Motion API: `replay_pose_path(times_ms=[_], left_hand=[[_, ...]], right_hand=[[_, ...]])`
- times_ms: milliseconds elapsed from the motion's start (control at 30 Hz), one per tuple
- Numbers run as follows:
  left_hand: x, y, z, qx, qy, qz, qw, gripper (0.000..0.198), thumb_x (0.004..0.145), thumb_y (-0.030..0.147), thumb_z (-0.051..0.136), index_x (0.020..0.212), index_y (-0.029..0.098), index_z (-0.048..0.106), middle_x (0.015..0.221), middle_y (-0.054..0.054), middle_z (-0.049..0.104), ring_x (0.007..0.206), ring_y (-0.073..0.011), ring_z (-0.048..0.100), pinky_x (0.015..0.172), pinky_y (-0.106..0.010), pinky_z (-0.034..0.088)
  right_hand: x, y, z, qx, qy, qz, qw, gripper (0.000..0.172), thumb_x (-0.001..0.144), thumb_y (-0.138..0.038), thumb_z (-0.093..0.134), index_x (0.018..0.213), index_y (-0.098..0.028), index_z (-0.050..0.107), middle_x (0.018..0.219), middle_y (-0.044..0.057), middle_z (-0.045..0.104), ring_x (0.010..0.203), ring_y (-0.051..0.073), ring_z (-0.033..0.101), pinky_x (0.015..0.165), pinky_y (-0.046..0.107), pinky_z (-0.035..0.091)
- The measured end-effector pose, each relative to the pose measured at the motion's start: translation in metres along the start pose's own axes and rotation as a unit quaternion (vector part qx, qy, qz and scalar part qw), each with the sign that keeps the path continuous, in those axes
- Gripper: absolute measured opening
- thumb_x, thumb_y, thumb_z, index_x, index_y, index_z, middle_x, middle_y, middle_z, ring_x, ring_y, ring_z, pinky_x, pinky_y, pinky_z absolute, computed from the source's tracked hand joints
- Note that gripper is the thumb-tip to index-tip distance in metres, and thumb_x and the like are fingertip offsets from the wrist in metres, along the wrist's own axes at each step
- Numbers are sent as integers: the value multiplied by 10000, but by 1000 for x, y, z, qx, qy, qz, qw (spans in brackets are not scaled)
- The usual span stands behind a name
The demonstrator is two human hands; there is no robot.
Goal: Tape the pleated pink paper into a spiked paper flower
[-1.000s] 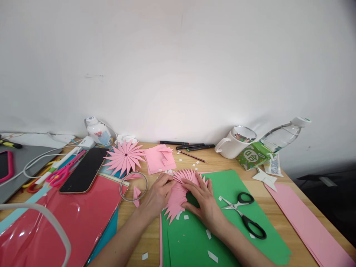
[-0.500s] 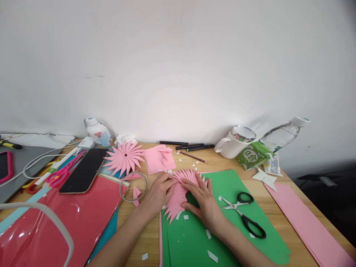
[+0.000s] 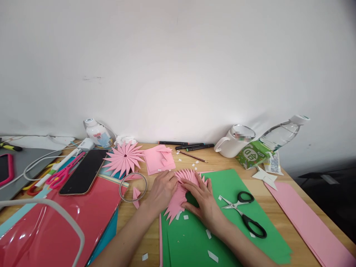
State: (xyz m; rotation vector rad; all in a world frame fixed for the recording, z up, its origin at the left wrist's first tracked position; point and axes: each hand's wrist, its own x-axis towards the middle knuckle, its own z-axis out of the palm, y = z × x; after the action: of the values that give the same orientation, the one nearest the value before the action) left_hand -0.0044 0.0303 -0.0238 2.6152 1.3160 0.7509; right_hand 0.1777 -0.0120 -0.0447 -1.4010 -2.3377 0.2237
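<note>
A half-made pink paper flower point(image 3: 178, 198) of pointed folded petals lies on a green paper sheet point(image 3: 222, 222) in the middle of the wooden table point(image 3: 144, 230). My left hand point(image 3: 162, 191) rests on its left side, fingers curled onto the petals near the top. My right hand point(image 3: 204, 202) lies over its right side, fingers pressing the petals down. A finished pink paper flower point(image 3: 125, 157) lies further back to the left, next to a stack of pink paper squares point(image 3: 160, 159).
Black scissors point(image 3: 244, 213) lie on the green sheet at right. A wire ring point(image 3: 133, 186), phone point(image 3: 85, 170), pink scissors point(image 3: 62, 172) and red glossy sheet point(image 3: 63, 222) are at left. Mug point(image 3: 233, 142), water bottle point(image 3: 280, 135), pens point(image 3: 194, 147) stand by the wall. Pink paper strips point(image 3: 306, 222) lie far right.
My left hand has crept a little further right and up onto the petals. My right hand and the flower have stayed in place.
</note>
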Motion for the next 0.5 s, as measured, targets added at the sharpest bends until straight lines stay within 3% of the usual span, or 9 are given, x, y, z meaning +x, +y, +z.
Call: replay_pose_path(times_ms=[200, 500], left_hand=[[0, -3, 4, -31, -5, -43, 999, 240, 835, 40, 452, 667, 168, 565, 707, -3, 564, 634, -132, 520, 574, -251, 375], [-3, 3, 3, -64, -6, -112, 992, 138, 833, 92, 513, 754, 170, 595, 789, -25, 621, 731, -164, 590, 642, -269, 440]], right_hand=[[0, -1, -1, -4, 1, 0, 1000, 459, 827, -405, 625, 1255, -260, 547, 1307, 81, 578, 1353, 391, 305, 1002, 730, 246], [-1, 0, 1, -3, 17, -3, 1000, 462, 831, -428, 613, 1259, -266, 550, 1294, 89, 587, 1361, 376, 298, 1024, 715, 228]])
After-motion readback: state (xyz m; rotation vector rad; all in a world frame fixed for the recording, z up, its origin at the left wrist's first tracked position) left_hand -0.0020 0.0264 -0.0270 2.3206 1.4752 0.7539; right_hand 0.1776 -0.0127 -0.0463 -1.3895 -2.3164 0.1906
